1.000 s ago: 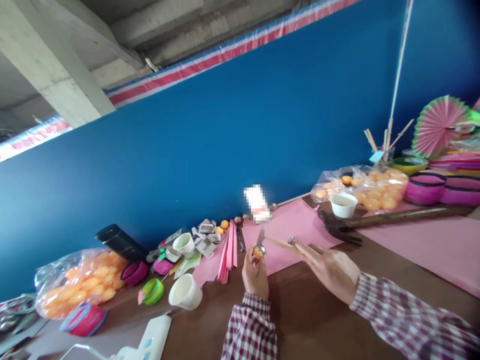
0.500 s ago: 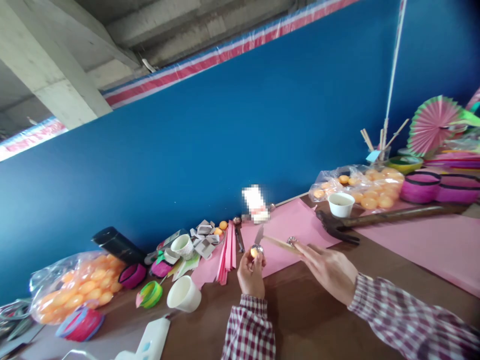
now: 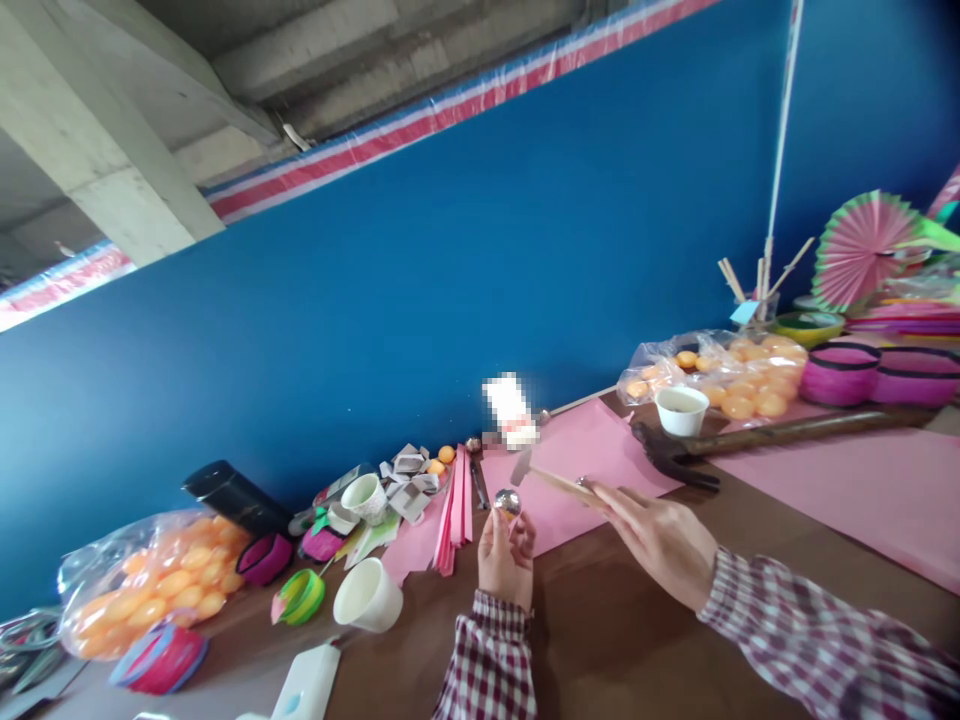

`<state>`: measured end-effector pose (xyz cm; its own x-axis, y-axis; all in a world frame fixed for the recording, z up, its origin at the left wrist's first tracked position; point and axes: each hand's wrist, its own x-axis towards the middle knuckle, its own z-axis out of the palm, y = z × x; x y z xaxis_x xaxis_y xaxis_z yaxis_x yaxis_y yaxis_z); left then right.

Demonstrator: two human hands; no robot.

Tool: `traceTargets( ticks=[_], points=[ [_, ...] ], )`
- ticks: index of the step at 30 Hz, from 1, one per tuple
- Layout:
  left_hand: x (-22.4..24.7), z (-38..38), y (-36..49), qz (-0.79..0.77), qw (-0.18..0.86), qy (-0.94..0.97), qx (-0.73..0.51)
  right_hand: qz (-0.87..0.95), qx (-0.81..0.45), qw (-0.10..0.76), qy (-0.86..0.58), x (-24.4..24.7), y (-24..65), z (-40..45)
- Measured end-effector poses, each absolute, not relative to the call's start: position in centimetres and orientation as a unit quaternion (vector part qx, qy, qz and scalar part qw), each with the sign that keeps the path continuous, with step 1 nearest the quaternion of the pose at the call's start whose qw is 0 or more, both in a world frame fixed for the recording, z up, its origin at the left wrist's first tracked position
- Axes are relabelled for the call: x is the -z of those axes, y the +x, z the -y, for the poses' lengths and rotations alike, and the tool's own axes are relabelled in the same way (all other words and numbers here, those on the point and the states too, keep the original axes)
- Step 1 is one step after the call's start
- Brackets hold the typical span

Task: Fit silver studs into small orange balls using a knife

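Observation:
My left hand [image 3: 505,560] is closed around a ball [image 3: 508,503]. The ball's upper side is shiny silver, and a little orange shows below it. My right hand [image 3: 660,535] grips the pale wooden handle of a small hammer [image 3: 553,481]. Its grey head points toward the ball and sits a little above it, apart from it. Beside my right fingertips is a small shiny silver piece, partly hidden. Beneath both hands lies a sheet of pink paper [image 3: 570,440] on the brown table [image 3: 600,640].
A claw hammer [image 3: 787,430] lies at the right by a white cup [image 3: 682,410] and a bag of orange balls [image 3: 757,380]. Leftward are folded pink strips [image 3: 454,510], a paper cup [image 3: 368,595], another bag of orange balls [image 3: 165,580] and a white power strip [image 3: 307,680]. A blue partition [image 3: 375,300] stands behind.
My left hand has turned the ball, so its silver side now faces up and less orange shows. The small hammer's head has shifted slightly; my right hand has hardly moved.

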<state>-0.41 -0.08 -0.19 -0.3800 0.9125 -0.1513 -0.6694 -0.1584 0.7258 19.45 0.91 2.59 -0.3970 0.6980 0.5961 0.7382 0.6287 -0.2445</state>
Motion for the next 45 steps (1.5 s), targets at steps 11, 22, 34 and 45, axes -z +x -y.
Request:
traceTargets(
  ticks=[11, 22, 34, 45],
  points=[
    [0.2, 0.2, -0.2, -0.337, 0.557, 0.122, -0.749, 0.856, 0.023, 0.314, -0.411, -2.4, 18.9, -0.8],
    [0.8, -0.1, -0.7, -0.348, 0.599, 0.136, -0.708, 0.828, 0.013, 0.279, -0.486, -3.1, 20.4, -1.7],
    [1.0, -0.3, -0.6, -0.365, 0.612, 0.183, -0.677, 0.788, 0.043, 0.248, -0.562, -2.8, 21.6, -3.2],
    [0.1, -0.2, -0.4, -0.326, 0.622, 0.114, -0.703, 0.859, 0.096, 0.291, -0.41, -1.8, 20.1, -1.8]
  ],
)
